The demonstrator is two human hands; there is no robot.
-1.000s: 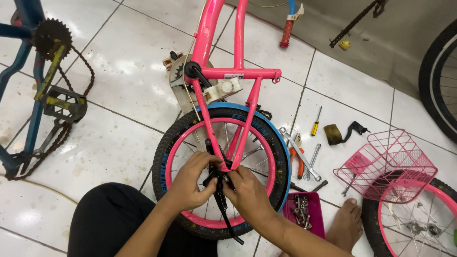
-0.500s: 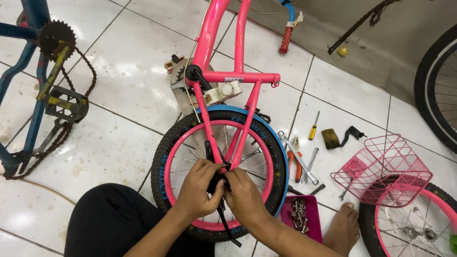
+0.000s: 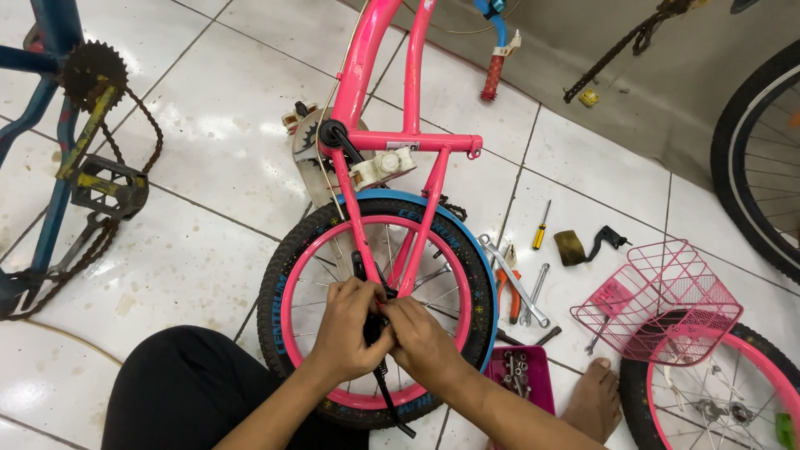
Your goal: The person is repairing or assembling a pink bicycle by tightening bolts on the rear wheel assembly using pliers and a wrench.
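**Both hands at the rear hub**

The left hand (image 3: pixel 354 329) and right hand (image 3: pixel 421 337) meet at the hub of the pink wheel (image 3: pixel 379 308), fingers pressed together around a black kickstand (image 3: pixel 387 387) whose leg hangs below. The part sits among the spokes, so a slip could likely jam a finger or bend one. The bike frame (image 3: pixel 367 100) lies unsupported and may shift. A pink tray (image 3: pixel 542 383) by the tyre holds nuts and bolts; a bare foot (image 3: pixel 593 400) beside it could tip it. The pink basket (image 3: pixel 667 300) looks empty.
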